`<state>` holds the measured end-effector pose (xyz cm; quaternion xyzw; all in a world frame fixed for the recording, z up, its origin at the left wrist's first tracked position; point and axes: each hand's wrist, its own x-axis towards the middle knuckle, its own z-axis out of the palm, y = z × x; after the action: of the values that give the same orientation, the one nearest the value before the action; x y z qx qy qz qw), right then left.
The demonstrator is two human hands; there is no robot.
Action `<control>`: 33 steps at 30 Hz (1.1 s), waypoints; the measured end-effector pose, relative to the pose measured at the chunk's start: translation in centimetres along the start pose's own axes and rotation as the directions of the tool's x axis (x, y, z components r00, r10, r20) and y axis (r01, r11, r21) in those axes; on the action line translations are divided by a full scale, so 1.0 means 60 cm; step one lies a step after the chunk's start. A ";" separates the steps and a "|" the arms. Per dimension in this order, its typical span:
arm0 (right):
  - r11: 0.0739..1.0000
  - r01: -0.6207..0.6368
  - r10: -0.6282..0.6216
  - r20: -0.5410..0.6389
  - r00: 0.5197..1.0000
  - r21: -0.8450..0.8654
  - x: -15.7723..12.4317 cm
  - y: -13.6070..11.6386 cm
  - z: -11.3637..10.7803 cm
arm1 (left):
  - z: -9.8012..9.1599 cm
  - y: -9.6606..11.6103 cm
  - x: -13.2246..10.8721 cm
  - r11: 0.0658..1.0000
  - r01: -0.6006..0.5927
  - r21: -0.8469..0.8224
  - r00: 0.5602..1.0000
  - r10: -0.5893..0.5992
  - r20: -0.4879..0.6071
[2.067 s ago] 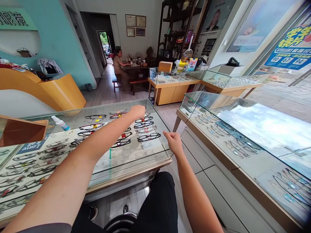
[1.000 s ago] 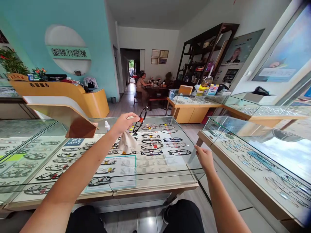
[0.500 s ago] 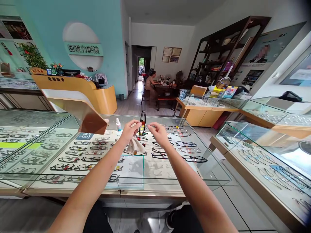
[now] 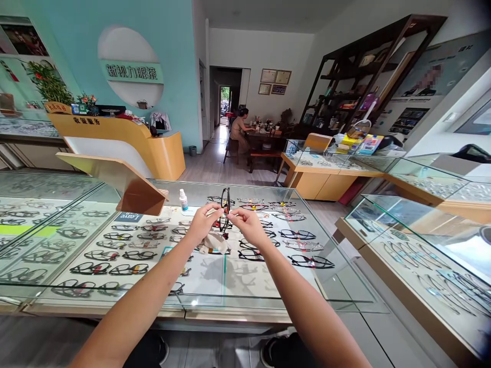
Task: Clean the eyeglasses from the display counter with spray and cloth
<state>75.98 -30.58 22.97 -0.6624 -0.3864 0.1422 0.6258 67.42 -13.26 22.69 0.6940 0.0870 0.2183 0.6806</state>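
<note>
A pair of dark-framed eyeglasses [image 4: 225, 197] stands on edge between my two hands, above the glass display case [image 4: 264, 301]. My left hand [image 4: 207, 221] pinches the frame from the left. From the right, the fingertips of my right hand [image 4: 247, 225] close on it as well; the exact grip points are too small to make out. Just below my left hand is a crumpled pale cloth [image 4: 215, 244]; whether the hand touches it I cannot tell. A small white bottle [image 4: 183, 200] stands upright to the left, beyond my left hand.
Rows of eyeglasses [image 4: 301, 234] lie inside the case. A tilted wooden-framed mirror or stand [image 4: 132, 186] rises at the left. More glass cases [image 4: 414, 266] flank the right side. A person [image 4: 240, 130] sits at a dark table in the back.
My hands and the eyeglasses have come down a little in the picture, and the frame is turned slightly. The whole view has shifted slightly. Both hands keep their hold.
</note>
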 end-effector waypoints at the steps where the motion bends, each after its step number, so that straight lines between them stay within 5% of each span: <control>1: 1.000 0.009 -0.009 -0.007 1.000 -0.003 -0.001 0.000 0.000 | 0.000 0.001 -0.001 1.000 0.001 0.001 1.000 -0.001 0.004; 14: 0.978 0.074 -0.095 -0.102 0.990 -0.196 0.000 0.007 -0.007 | -0.005 -0.012 -0.001 0.966 -0.184 0.184 0.982 0.187 0.005; 20: 0.903 0.065 -0.168 -0.209 0.963 -0.425 -0.004 0.003 -0.016 | -0.004 -0.004 -0.005 0.971 -0.158 0.177 0.987 0.159 0.011; 27: 0.850 -0.076 -0.202 -0.457 0.866 -0.520 -0.006 -0.004 -0.036 | -0.006 0.005 -0.007 0.954 -0.173 0.243 0.984 0.180 -0.007; 33: 0.877 0.017 -0.332 -0.579 0.744 -0.481 -0.001 -0.012 -0.057 | -0.002 0.012 -0.012 0.961 -0.129 0.244 0.992 0.125 0.033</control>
<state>78.00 -33.13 24.20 -0.7548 -0.2308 -0.2481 0.5617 66.63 -13.49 23.26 0.7788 0.0627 0.2430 0.5748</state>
